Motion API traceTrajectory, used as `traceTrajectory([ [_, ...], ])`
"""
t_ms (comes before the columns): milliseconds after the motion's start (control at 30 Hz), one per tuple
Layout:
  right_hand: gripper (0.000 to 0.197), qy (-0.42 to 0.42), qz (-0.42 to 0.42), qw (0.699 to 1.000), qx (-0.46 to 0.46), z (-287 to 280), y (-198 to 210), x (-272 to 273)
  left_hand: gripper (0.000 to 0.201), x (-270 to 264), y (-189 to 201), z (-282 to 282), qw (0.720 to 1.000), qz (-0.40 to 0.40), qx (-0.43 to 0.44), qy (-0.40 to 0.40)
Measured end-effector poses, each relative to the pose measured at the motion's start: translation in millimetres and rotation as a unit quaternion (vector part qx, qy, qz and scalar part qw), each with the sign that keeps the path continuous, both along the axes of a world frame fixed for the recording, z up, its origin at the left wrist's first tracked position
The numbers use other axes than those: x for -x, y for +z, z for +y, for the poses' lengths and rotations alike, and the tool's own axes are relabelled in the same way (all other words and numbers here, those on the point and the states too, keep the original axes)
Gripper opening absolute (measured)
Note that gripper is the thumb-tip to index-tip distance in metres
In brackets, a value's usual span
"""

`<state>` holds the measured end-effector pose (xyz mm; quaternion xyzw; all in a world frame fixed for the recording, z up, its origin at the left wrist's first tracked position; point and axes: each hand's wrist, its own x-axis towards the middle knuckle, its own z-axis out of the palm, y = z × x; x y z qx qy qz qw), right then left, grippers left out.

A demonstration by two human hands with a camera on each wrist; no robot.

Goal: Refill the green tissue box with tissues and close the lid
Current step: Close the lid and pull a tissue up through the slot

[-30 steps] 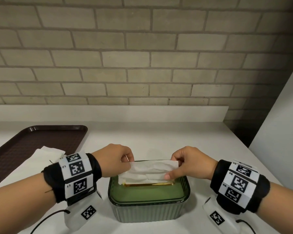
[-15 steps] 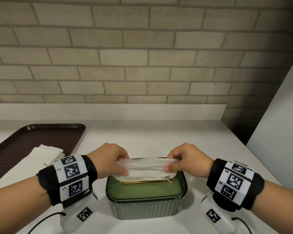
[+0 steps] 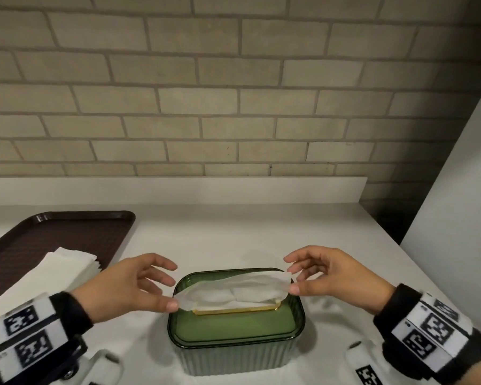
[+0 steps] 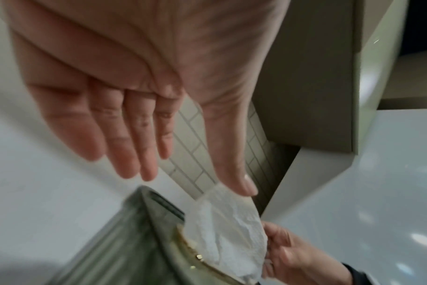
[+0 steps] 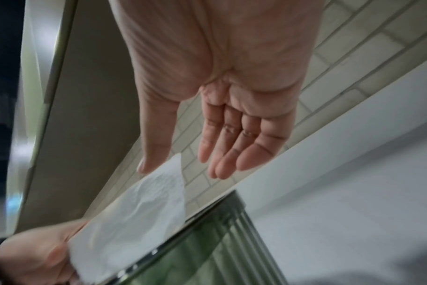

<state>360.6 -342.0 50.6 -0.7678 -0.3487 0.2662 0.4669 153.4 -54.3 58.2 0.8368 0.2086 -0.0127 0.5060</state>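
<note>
Both hands, left hand and right hand, have let go of the tissue and spread open (thumbs perhaps still grazing it), leaving it poking from the green tissue box with lid shut, so the task looks done.

A white counter runs back to a low white ledge under the brick wall. A green tissue box stands on it at the centre. At ten o'clock from the box lies a dark brown tray, with a stack of white tissues just beside it.
</note>
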Motion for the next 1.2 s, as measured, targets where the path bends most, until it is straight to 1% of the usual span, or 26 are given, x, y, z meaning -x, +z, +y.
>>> traceTrajectory([
  [100,0.076,-0.028,0.040,0.999,-0.006,-23,-10,0,0.104,25,-11,4,0.999,-0.012,-0.004,0.039],
  [133,0.083,-0.045,0.065,0.997,-0.013,-29,-16,2,0.105,31,-16,4,0.999,-0.010,0.001,0.052],
  [167,0.085,-0.066,0.095,0.993,-0.028,-34,-23,5,0.106,36,-22,4,0.997,-0.010,0.015,0.070],
  [200,0.085,-0.092,0.142,0.984,-0.052,-37,-31,9,0.107,40,-28,3,0.995,-0.015,0.038,0.096],
  [233,0.086,-0.117,0.201,0.969,-0.083,-39,-39,12,0.107,43,-35,1,0.989,-0.024,0.066,0.128],
  [267,0.085,-0.140,0.264,0.947,-0.117,-40,-46,16,0.109,44,-42,-1,0.980,-0.034,0.106,0.164],
  [300,0.079,-0.160,0.314,0.925,-0.145,-39,-51,19,0.109,43,-47,-3,0.967,-0.038,0.156,0.197],
  [333,0.068,-0.174,0.346,0.907,-0.165,-37,-55,23,0.107,42,-51,-5,0.952,-0.038,0.212,0.219],
  [367,0.057,-0.185,0.361,0.896,-0.181,-34,-59,26,0.100,41,-54,-7,0.935,-0.036,0.268,0.229],
  [400,0.051,-0.194,0.368,0.889,-0.193,-32,-62,28,0.098,40,-54,-9,0.921,-0.035,0.313,0.230],
  [467,0.049,-0.202,0.361,0.886,-0.211,-24,-65,30,0.106,37,-55,-11,0.902,-0.048,0.372,0.213],
  [533,0.057,-0.197,0.363,0.884,-0.217,-16,-66,33,0.113,35,-60,-13,0.898,-0.072,0.387,0.195],
  [567,0.064,-0.193,0.366,0.883,-0.222,-13,-67,35,0.112,34,-63,-15,0.901,-0.081,0.383,0.184],
  [600,0.064,-0.189,0.365,0.884,-0.224,-9,-67,38,0.109,32,-65,-18,0.904,-0.086,0.380,0.175],
  [667,0.047,-0.182,0.357,0.891,-0.212,-2,-69,44,0.098,26,-69,-31,0.910,-0.085,0.378,0.150],
  [700,0.042,-0.171,0.354,0.898,-0.199,2,-69,48,0.088,23,-71,-37,0.912,-0.083,0.380,0.131],
  [733,0.042,-0.154,0.351,0.905,-0.185,6,-69,52,0.079,19,-73,-43,0.913,-0.079,0.383,0.113],
  [800,0.045,-0.123,0.344,0.917,-0.158,13,-71,60,0.073,13,-78,-54,0.912,-0.081,0.392,0.088],
  [867,0.047,-0.129,0.337,0.921,-0.149,19,-71,65,0.069,6,-80,-64,0.904,-0.096,0.405,0.096],
  [933,0.047,-0.148,0.340,0.916,-0.155,23,-73,69,0.055,0,-81,-71,0.898,-0.111,0.408,0.122],
  [1000,0.045,-0.164,0.344,0.909,-0.170,27,-75,71,0.046,-6,-82,-77,0.894,-0.127,0.408,0.139],
  [1100,0.042,-0.167,0.353,0.901,-0.190,31,-77,68,0.042,-10,-84,-75,0.886,-0.158,0.408,0.154],
  [1200,0.043,-0.168,0.357,0.896,-0.204,37,-74,60,0.041,-17,-84,-69,0.883,-0.167,0.406,0.165],
])
